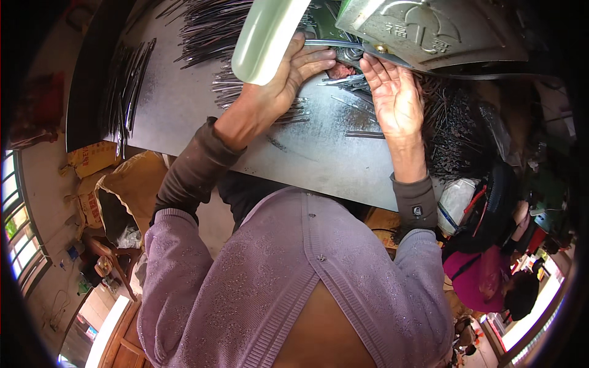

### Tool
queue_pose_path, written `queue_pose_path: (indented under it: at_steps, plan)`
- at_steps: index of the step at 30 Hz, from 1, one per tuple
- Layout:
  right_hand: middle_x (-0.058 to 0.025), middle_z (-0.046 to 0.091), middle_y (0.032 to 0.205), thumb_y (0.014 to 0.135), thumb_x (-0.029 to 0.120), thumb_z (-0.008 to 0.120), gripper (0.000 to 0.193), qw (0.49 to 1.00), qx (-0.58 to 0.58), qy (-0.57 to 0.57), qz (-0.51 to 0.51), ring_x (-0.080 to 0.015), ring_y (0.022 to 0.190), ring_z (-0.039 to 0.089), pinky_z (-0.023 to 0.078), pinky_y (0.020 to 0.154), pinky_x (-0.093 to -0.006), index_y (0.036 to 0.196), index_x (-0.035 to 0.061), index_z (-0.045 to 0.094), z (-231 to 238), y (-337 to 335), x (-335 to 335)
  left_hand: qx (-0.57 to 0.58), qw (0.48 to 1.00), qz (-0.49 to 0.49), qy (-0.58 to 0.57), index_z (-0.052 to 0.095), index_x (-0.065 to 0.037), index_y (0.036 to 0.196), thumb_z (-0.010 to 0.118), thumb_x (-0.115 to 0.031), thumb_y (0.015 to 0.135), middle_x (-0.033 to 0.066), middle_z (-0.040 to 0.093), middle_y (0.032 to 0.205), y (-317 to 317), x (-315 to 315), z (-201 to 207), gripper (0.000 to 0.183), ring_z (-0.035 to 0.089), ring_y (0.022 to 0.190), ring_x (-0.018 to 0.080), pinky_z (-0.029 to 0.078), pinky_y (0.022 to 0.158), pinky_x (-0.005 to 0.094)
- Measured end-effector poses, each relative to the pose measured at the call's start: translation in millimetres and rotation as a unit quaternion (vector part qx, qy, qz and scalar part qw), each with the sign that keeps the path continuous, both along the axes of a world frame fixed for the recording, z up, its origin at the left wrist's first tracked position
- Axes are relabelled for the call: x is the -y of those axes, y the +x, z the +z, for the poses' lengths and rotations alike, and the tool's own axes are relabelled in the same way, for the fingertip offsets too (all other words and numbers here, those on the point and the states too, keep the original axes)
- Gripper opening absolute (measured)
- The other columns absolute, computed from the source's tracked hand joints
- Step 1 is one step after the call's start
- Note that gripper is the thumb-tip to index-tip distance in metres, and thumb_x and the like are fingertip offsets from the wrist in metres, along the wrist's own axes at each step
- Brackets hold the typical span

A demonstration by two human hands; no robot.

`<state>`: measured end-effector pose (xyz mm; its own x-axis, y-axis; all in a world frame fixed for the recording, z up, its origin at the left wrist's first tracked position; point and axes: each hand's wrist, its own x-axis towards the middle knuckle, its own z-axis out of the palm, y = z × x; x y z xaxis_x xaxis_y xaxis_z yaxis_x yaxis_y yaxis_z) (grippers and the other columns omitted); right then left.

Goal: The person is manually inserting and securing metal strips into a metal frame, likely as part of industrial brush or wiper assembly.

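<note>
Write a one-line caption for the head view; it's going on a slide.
Left hand holds a pale green bottle while right hand rests on metal rods beside a machine.

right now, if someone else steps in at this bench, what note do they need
Left hand: curled, fingers at the metal rods by the machine's mouth; whether it grips one cannot be told.
Right hand: open, palm up, fingertips at the machine, holding nothing visible.
Things: loose rods lie between the hands on the grey bench; a big pile at the far edge, a darker heap to the right. A pale green bottle sits close to the camera above the left hand.
Done or left: sorted and unsorted rods cannot be told apart; many lie loose.
</note>
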<state>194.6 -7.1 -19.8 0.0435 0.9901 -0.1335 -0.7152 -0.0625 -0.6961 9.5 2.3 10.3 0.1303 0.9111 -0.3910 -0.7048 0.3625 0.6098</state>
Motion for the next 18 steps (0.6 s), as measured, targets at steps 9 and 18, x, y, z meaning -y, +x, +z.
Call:
queue_pose_path:
  at_steps: [9, 18]
  plan:
    - [-0.0201, 0.058, 0.098, 0.093, 0.018, 0.041, 0.028, 0.999, -0.036, -0.027, -0.017, -0.0309, 0.092, 0.059, 0.049, 0.085, -0.046, 0.103, -0.0065, 0.051, -3.7, -2.6, 1.6, -0.029, 0.999, 0.003, 0.015, 0.045, 0.01, 0.096, 0.043, -0.008, 0.091, 0.0293, 0.054, 0.098, 3.3, -0.1, 2.9, 0.018, 0.057, 0.094, 0.0413, 0.052, 0.083, 0.0456]
    - [-0.0127, 0.06, 0.092, 0.092, 0.023, 0.045, 0.026, 0.999, -0.008, -0.013, -0.034, -0.0225, 0.082, 0.06, 0.053, 0.071, -0.0392, 0.098, -0.0005, 0.054, -13.8, 3.1, 1.7, 0.037, 0.999, -0.002, 0.024, 0.046, 0.009, 0.096, 0.051, -0.005, 0.087, 0.0284, 0.054, 0.097, 15.1, -5.5, -9.6, 0.017, 0.057, 0.095, 0.0403, 0.053, 0.082, 0.0441]
